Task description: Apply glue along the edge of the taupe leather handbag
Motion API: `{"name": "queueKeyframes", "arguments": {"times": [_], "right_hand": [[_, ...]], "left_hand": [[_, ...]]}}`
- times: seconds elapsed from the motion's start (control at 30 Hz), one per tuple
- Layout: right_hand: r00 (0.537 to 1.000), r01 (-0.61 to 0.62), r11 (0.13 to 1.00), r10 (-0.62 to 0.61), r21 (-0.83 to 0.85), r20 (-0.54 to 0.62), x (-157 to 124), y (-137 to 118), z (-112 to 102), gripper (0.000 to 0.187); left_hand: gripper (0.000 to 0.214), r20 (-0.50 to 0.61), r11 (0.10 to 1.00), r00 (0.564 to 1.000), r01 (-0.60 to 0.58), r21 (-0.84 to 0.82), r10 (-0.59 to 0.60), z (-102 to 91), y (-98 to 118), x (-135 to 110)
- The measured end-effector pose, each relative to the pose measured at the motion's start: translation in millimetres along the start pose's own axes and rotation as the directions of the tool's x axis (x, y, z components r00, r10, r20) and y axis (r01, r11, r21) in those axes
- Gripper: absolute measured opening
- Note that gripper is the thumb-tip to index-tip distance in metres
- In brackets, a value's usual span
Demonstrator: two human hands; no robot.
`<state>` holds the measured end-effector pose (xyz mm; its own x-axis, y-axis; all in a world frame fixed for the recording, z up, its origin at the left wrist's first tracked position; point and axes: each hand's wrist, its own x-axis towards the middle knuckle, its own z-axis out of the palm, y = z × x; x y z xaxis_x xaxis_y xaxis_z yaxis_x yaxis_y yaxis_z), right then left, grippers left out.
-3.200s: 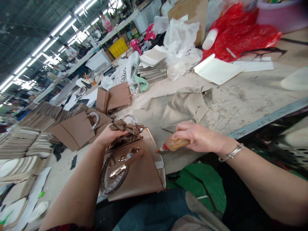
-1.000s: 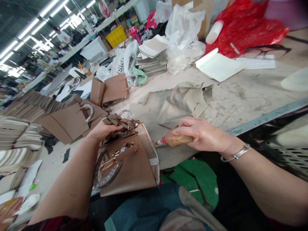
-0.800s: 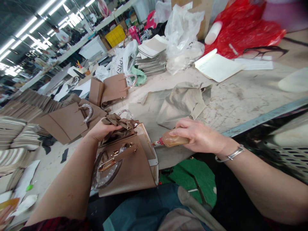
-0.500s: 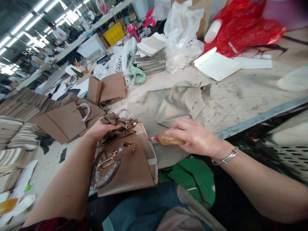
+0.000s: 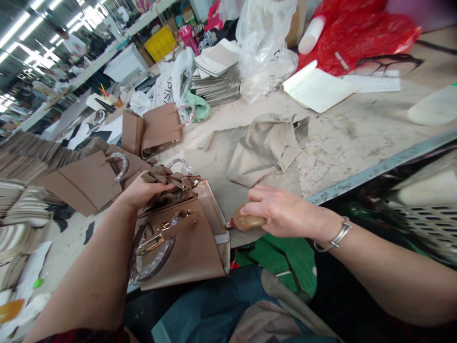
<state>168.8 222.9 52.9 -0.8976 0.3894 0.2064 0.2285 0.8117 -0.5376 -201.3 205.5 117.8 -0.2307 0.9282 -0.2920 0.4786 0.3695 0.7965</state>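
Observation:
A brown handbag (image 5: pixel 193 255) lies at the table's front edge, its open side panel facing right and its plastic-wrapped handle on top. My left hand (image 5: pixel 144 190) is closed on the dark brown lining (image 5: pixel 174 187) bunched at the bag's far side. In my right hand (image 5: pixel 274 209) is a squeeze bottle (image 5: pixel 247 221) of amber liquid, probably glue. Its red-collared nozzle points left and meets the side panel's edge, near the white corner piece. My fingers wrap round the bottle and hide its rear end.
More brown bag bodies (image 5: pixel 82 183) stand to the left, beside stacked panels (image 5: pixel 21 205). A crumpled beige cloth (image 5: pixel 264 147) lies beyond my right hand. Farther back are a notebook (image 5: pixel 317 88), glasses (image 5: pixel 389 63) and plastic bags (image 5: pixel 264 47). A perforated crate (image 5: pixel 424 224) is at right.
The bottle in my right hand has moved down along the bag's side edge, towards me. My left hand keeps its hold on the lining. The whole view has shifted slightly.

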Motion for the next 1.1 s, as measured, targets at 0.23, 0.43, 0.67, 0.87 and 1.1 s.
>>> {"name": "queueKeyframes", "arguments": {"times": [0.23,0.43,0.67,0.87,1.1], "right_hand": [[0.974,0.032,0.979,-0.076,-0.201,-0.214,1.0,1.7,0.0,0.043],[0.987,0.072,0.969,-0.103,-0.235,-0.123,-0.2,-0.7,0.8,0.029],[0.989,0.042,0.988,-0.063,-0.147,-0.137,0.0,2.3,5.4,0.036],[0.985,0.042,0.98,-0.073,-0.194,-0.159,1.4,2.1,5.2,0.03],[0.999,-0.035,0.998,0.035,0.053,-0.016,-0.5,0.7,6.1,0.026]], "left_hand": [[0.035,0.026,1.0,1.0,-0.016,0.013,0.016,-3.0,-0.1,1.4],[0.033,-0.046,1.0,0.999,-0.028,0.014,0.029,-1.4,-0.7,4.0],[0.034,-0.052,1.0,0.999,-0.006,-0.024,0.005,-3.9,-2.2,3.9],[0.036,-0.075,1.0,0.997,0.0,-0.014,-0.001,-5.4,-4.6,4.2],[0.036,-0.096,0.999,0.995,-0.021,-0.038,0.017,-4.6,0.2,3.4]]}}
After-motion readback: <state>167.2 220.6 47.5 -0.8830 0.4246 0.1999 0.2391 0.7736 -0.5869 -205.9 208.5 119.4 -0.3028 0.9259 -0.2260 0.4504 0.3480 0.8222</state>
